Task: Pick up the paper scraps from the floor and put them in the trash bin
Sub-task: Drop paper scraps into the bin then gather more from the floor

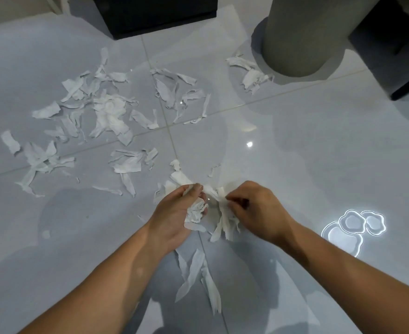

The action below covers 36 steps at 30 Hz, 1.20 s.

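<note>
White torn paper scraps (107, 112) lie scattered over the glossy grey tile floor, mostly to the left and centre. My left hand (174, 218) is palm up with its fingers curled round a crumpled wad of scraps (195, 213). My right hand (256, 208) pinches a bunch of paper strips (225, 222) that hang down just to the right of the left hand. More strips (198, 276) lie on the floor below both hands. A grey cylindrical trash bin (302, 37) stands at the upper right; only its side shows.
A black box-like piece of furniture (155, 13) stands at the top centre. Another dark piece (396, 49) sits at the right of the bin. A few scraps (251, 73) lie beside the bin's base. Light glare (352, 225) shines off the floor at the right.
</note>
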{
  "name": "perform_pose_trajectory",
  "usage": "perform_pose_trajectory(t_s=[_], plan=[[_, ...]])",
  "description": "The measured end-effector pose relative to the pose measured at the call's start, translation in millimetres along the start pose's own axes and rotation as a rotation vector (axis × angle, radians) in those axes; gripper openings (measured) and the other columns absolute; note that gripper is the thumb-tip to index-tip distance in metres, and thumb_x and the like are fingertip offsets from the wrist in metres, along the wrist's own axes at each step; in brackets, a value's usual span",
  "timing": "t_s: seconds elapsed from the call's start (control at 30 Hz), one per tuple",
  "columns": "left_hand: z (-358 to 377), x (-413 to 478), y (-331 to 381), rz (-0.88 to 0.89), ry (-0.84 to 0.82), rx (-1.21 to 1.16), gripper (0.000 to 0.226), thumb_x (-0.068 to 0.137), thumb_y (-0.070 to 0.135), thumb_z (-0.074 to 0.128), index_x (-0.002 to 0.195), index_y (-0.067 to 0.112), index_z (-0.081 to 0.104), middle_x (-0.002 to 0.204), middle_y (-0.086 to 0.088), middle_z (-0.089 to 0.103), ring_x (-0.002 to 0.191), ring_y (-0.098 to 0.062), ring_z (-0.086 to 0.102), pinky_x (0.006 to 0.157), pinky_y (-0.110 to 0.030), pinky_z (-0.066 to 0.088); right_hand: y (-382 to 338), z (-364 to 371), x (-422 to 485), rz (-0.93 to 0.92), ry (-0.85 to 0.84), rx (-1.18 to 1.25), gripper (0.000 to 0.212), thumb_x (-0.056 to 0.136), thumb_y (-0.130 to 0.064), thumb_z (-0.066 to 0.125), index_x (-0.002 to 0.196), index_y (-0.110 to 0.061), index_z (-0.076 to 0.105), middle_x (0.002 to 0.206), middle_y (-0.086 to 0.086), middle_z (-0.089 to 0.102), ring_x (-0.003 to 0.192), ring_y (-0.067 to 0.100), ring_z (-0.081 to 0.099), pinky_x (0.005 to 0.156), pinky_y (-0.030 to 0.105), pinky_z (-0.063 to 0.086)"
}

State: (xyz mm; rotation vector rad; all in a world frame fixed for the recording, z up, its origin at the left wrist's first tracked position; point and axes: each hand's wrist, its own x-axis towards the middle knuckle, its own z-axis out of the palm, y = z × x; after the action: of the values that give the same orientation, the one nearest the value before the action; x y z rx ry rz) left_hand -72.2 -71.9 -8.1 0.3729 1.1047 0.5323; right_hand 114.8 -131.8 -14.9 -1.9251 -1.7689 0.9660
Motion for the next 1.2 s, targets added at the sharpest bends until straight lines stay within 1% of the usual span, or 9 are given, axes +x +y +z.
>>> perform_pose_trajectory(t_s=[0.1,0.17,0.3,0.43,0.63,0.73,0.93,1.07,1.2], plan=[[-7,-1,3,-0.004,-0.005,-0.026,0.006,0.090,0.014,0.063,0.091,0.008,0.064,0.077,-0.005,0.062,0.067,-0.017,0.058,0.065,-0.028,0.050,1,18,-10,-0.058,-0.153,-0.126,0.048,0.078,-0.045,0.075,0.115,-0.017,0.067,0.105,0.002,0.054,0.088,0.016,0.049,0.077,0.025,0.047],[-12,-2,4,-0.002,-0.004,-0.018,0.007,0.091,0.014,0.062,0.093,0.008,0.063,0.079,-0.006,0.062,0.067,-0.017,0.059,0.065,-0.029,0.049,1,25,-13,-0.124,-0.175,-0.233,0.059,0.074,-0.045,0.079,0.123,-0.016,0.063,0.109,0.005,0.051,0.091,0.021,0.050,0.077,0.029,0.049],[-15,-2,6,0.005,0.003,-0.024,0.004,0.093,0.014,0.061,0.092,0.010,0.063,0.078,-0.004,0.063,0.068,-0.015,0.062,0.070,-0.030,0.048,9,31,-8,-0.244,-0.136,-0.227,0.026,0.076,-0.019,0.080,0.101,-0.014,0.075,0.092,0.008,0.060,0.078,0.027,0.059,0.065,0.029,0.049],[-14,0,8,0.001,0.013,-0.018,0.004,0.091,0.013,0.063,0.089,0.010,0.064,0.078,-0.004,0.063,0.068,-0.016,0.061,0.067,-0.029,0.051,12,30,-3,-0.174,-0.120,-0.108,0.014,0.078,-0.006,0.076,0.088,-0.015,0.079,0.087,0.003,0.069,0.076,0.021,0.066,0.068,0.019,0.046],[9,2,28,-0.010,-0.054,0.054,0.010,0.090,0.020,0.066,0.093,0.011,0.064,0.079,-0.005,0.063,0.066,-0.020,0.060,0.064,-0.030,0.048,-13,-30,8,0.239,0.105,0.293,0.007,0.084,-0.018,0.077,0.076,-0.020,0.077,0.070,-0.013,0.071,0.061,-0.001,0.062,0.063,0.012,0.048],[48,0,59,0.038,-0.105,0.077,0.012,0.089,0.022,0.068,0.089,0.010,0.066,0.078,-0.005,0.064,0.064,-0.021,0.060,0.067,-0.032,0.045,-38,-90,17,0.258,0.290,0.439,0.013,0.084,-0.014,0.076,0.072,-0.020,0.074,0.059,-0.015,0.068,0.052,0.003,0.061,0.056,0.012,0.048],[176,14,152,0.260,-0.264,0.118,0.016,0.096,0.018,0.060,0.083,0.010,0.060,0.067,-0.002,0.065,0.056,-0.013,0.062,0.059,-0.024,0.051,-67,-225,57,0.198,0.639,0.592,0.008,0.086,-0.019,0.075,0.086,-0.012,0.076,0.078,0.006,0.075,0.067,0.017,0.068,0.066,0.027,0.059],[274,41,209,0.420,-0.268,0.216,0.012,0.097,0.020,0.059,0.091,0.010,0.062,0.069,-0.001,0.069,0.065,-0.016,0.065,0.063,-0.027,0.053,-58,-307,110,0.234,0.786,0.586,0.007,0.084,-0.019,0.076,0.082,-0.012,0.074,0.074,0.004,0.071,0.060,0.011,0.066,0.063,0.025,0.056],[337,81,250,0.491,-0.114,0.266,0.040,0.091,0.031,0.065,0.122,0.006,0.060,0.108,-0.012,0.070,0.097,-0.029,0.068,0.089,-0.045,0.057,-48,-343,159,0.342,0.773,0.519,0.019,0.085,-0.016,0.073,0.067,-0.014,0.066,0.069,0.005,0.066,0.066,0.020,0.067,0.072,0.039,0.063]])
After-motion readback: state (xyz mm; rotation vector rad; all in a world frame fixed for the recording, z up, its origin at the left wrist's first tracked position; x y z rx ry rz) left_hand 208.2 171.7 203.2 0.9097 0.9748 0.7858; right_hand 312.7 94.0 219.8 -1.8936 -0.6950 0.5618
